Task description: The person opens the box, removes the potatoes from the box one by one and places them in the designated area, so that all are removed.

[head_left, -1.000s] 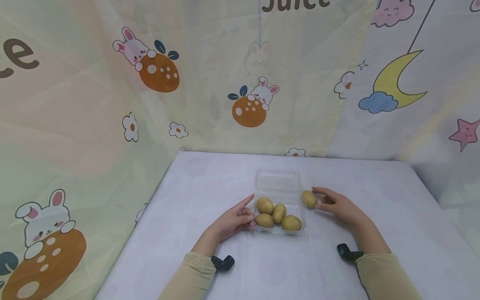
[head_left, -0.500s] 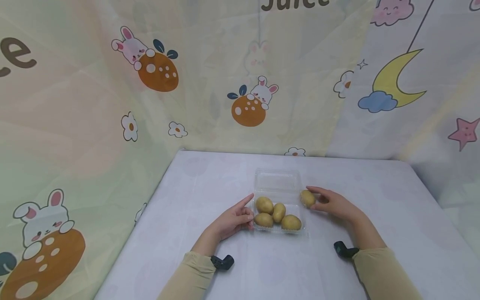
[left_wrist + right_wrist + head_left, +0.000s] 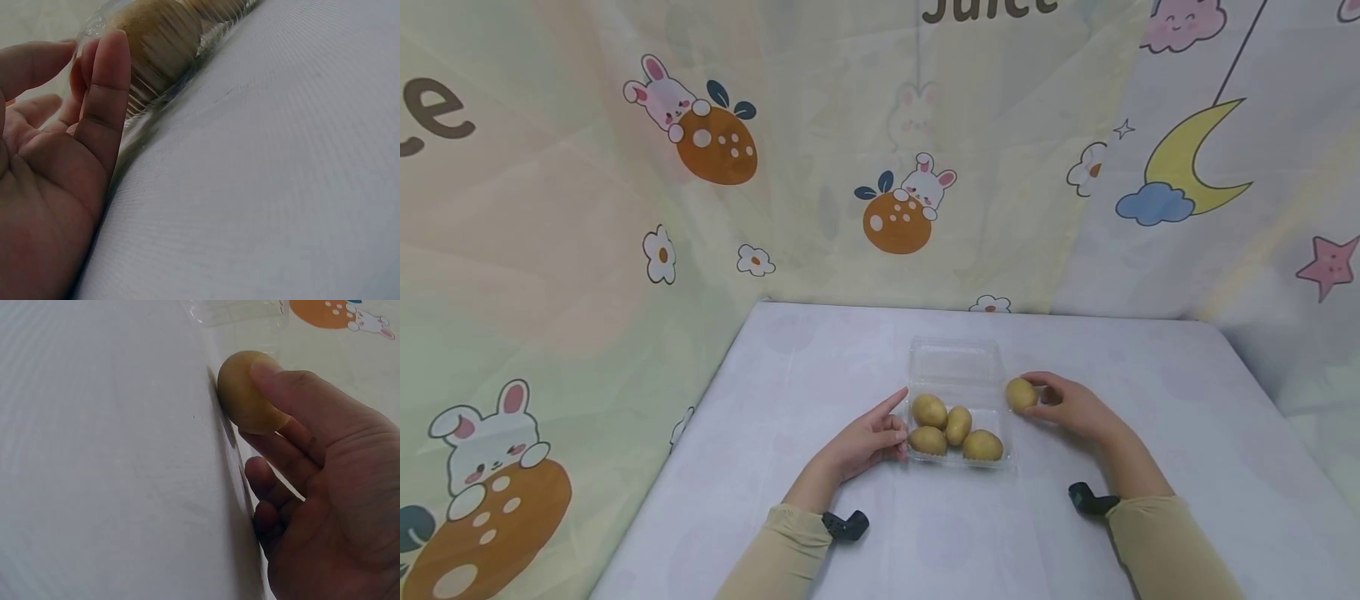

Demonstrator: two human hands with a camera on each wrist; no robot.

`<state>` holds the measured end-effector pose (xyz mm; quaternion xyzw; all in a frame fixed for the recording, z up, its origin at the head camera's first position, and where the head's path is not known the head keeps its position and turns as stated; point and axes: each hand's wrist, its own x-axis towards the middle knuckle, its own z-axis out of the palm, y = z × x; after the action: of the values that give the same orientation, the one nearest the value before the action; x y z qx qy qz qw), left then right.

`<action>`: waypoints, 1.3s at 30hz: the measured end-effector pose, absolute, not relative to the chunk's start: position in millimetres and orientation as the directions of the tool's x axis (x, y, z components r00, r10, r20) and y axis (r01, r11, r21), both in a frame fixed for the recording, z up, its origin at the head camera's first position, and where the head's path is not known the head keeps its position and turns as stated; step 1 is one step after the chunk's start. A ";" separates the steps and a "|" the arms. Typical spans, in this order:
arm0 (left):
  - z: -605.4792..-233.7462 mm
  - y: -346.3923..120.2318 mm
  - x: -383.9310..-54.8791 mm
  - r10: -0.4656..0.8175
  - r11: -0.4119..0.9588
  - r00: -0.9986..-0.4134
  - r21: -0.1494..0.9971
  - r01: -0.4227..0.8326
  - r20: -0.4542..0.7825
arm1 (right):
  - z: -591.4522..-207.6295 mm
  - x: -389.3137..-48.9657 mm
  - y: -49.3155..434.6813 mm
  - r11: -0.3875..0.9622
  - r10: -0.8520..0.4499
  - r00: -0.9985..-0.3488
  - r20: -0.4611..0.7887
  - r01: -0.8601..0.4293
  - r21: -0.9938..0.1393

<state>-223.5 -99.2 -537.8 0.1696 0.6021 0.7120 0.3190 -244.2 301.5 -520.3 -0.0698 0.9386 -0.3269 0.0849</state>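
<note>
A clear plastic clamshell box (image 3: 957, 362) lies on the table with its lid laid back. Several potatoes (image 3: 958, 426) sit in its near half. At the box's left side is my left hand (image 3: 865, 442), index finger stretched along the edge and the other fingers loosely bent. The left wrist view shows its fingertips (image 3: 112, 53) against the clear wall, a potato (image 3: 159, 47) behind it. My right hand (image 3: 1071, 407) pinches a single potato (image 3: 240, 390) between thumb and fingers, just right of the box. That potato is close to the tabletop; contact is unclear.
A white cloth (image 3: 970, 533) covers the table. Printed curtains (image 3: 820, 167) with rabbits and fruit hang behind the table and at its left. Black wrist devices (image 3: 846, 526) are worn at both sleeves.
The right hand first moved slightly left onto the lone potato, then closed its fingers on it and shifted it a little right, away from the box. The left hand stayed still.
</note>
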 end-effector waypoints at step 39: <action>-537.7 -99.7 -224.3 0.660 -0.072 -0.736 0.963 -0.258 -0.148 | -484.6 -241.5 298.9 0.749 -0.219 -0.967 -0.128 -0.083 -0.657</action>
<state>-224.3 -99.7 -537.7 0.1675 0.5999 0.7129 0.3223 -241.5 298.9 -484.6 -0.0813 0.9300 -0.3446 0.0989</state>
